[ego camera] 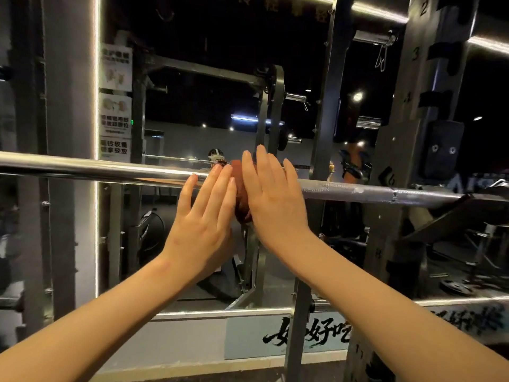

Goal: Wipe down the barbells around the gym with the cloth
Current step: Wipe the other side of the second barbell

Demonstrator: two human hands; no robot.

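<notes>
Rust-brown cloth (240, 198) is seen bunched around the barbell (82, 167), roughly at the middle of the visible shaft, where smooth chrome gives way to knurled grey steel. It is pressed between two flat palms: the left hand (205, 219) is laid against it on the chrome side of the barbell, the right hand (272, 197) on the knurled side. Both hands are held with fingers straight and close together, pointing up past the barbell; nothing is curled around the shaft, and the cloth is only sandwiched, not gripped. The barbell is carried across a rack upright (396, 166) at its knurled end, with a mirror (192, 106) behind it.

Wiping of this barbell is judged to be under way. How much of the shaft has been covered cannot be told from its sheen. Both ends beyond the hands, and the gym's other barbells, are presumably left to do.
</notes>
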